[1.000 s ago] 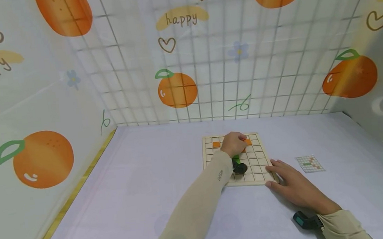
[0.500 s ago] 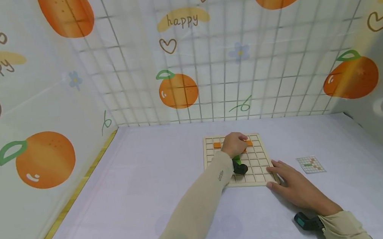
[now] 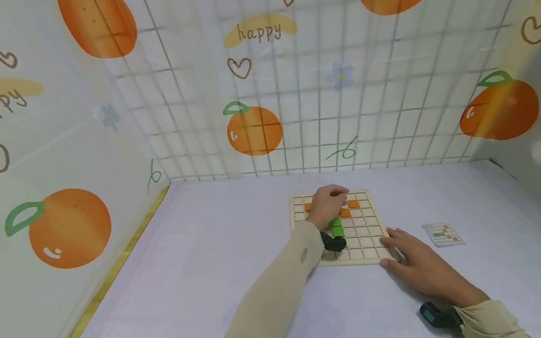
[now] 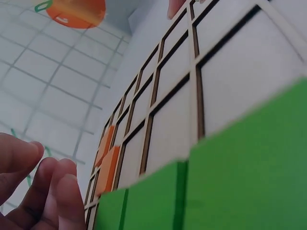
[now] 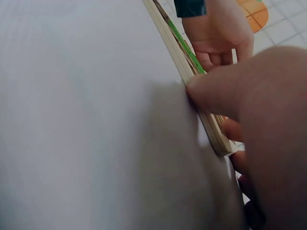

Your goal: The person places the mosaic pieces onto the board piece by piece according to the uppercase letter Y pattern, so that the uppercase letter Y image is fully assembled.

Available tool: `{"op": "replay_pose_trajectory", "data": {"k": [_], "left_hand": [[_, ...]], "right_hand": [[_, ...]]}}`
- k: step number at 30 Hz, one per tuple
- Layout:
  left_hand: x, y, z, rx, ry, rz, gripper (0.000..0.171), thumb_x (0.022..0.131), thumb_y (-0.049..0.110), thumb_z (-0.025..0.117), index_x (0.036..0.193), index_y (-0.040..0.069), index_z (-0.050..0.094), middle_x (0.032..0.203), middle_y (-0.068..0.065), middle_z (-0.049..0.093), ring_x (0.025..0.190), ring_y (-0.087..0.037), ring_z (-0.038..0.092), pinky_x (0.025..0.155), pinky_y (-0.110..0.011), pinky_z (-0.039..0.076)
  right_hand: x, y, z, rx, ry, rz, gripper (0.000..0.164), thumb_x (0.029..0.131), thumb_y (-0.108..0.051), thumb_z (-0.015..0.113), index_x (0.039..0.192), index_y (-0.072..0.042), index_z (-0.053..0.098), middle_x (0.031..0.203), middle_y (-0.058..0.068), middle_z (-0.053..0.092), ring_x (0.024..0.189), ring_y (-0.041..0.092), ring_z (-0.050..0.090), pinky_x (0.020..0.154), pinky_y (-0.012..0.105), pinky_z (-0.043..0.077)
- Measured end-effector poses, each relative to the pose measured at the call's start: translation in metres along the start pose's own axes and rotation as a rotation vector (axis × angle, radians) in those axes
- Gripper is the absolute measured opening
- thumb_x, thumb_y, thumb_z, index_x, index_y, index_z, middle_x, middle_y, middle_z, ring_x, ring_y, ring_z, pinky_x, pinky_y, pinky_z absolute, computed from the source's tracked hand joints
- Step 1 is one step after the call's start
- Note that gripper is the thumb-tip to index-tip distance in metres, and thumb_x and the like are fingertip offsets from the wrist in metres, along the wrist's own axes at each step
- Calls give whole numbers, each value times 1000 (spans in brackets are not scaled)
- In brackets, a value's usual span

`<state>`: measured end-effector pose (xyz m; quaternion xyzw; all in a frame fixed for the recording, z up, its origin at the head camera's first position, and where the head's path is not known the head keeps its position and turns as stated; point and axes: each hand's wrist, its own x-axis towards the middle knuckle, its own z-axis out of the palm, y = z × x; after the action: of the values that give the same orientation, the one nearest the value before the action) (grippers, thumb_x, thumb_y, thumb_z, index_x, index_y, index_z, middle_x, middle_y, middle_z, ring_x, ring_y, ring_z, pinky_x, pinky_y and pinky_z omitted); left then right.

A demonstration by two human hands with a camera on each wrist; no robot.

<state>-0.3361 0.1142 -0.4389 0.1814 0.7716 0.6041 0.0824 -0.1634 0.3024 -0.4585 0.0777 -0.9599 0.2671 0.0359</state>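
Observation:
A wooden grid board (image 3: pixel 367 230) lies on the table, with square tiles in some of its cells. Green tiles (image 3: pixel 337 227) run in a column under and beside my left wrist. My left hand (image 3: pixel 328 206) hovers over the far part of the board, fingers loosely bent. In the left wrist view a gap shows between thumb and fingers, with nothing held. Near it lie an orange tile (image 3: pixel 353 203) and another orange tile (image 3: pixel 346 213); my hand partly covers a further one at left. My right hand (image 3: pixel 419 266) grips the board's near right corner, thumb against the front edge.
A small printed card (image 3: pixel 443 234) with a coloured grid pattern lies on the table (image 3: pixel 200 250) to the right of the board. Patterned curtains (image 3: pixel 179 118) stand behind and at both sides. Each wrist wears a black device (image 3: pixel 440 316).
My left hand has drawn slightly left from the orange tile on the right, and its fingertips have come off it. More orange and green tiles show. The right hand keeps its place on the corner.

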Motion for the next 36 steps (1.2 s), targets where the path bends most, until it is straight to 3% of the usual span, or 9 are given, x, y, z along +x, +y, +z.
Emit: {"op": "replay_pose_trajectory", "data": {"k": [10,18,27,32,36], "left_hand": [[-16,0,-28,-14,8,39,27,103,18,57,123,6,69,109,-13,69,95,-26,67,80,-40,55],[-27,-2,-57,12,21,29,27,102,18,59,122,4,69,110,-15,69,96,-29,68,81,-40,55],[-45,-8,-75,-21,91,-61,23,99,12,61,118,2,70,102,-8,70,86,-19,67,78,-34,56],[-57,-14,-88,56,140,-86,21,98,14,62,114,5,72,97,-3,68,82,-14,66,74,-28,55],[-68,-16,-99,135,136,-95,22,97,17,63,114,7,73,97,0,68,83,-14,66,78,-29,54]], "right_hand": [[4,3,1,-2,-11,14,67,95,-45,67,144,-2,52,157,25,32,144,49,22,110,66,21],[4,5,-2,27,-20,21,68,95,-50,65,143,-3,53,157,25,32,143,50,25,109,67,24],[4,9,-7,32,-16,52,65,96,-49,64,142,-3,54,153,26,38,139,52,30,106,68,26],[6,11,-11,43,-7,58,61,97,-45,64,141,-2,54,150,27,42,138,51,33,106,67,28],[4,13,-15,25,2,71,65,99,-48,59,142,1,52,147,29,45,135,52,37,104,67,31]]}}
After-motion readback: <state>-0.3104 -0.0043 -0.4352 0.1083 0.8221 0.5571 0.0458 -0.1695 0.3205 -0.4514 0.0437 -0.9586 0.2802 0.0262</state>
